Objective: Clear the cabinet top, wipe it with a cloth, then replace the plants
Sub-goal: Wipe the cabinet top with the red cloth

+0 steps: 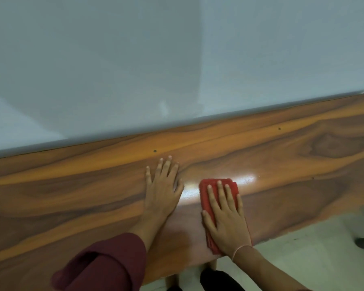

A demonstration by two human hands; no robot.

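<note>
The right hand (226, 220) lies flat, fingers spread, pressing the red cloth (213, 198) onto the wooden table (72, 196); its grip is open, grasping nothing. The left hand (163, 185) rests palm-down, grip released, just beside the cloth. The folded cloth's long axis runs from the near edge toward the wall (114, 59).

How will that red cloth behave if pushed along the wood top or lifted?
The red cloth looks folded and soft, so it would likely droop if lifted. Pressed flat under the right hand, it should slide easily, since the cabinet top looks glossy. It is probably light and could bunch if pushed from one edge.
</note>
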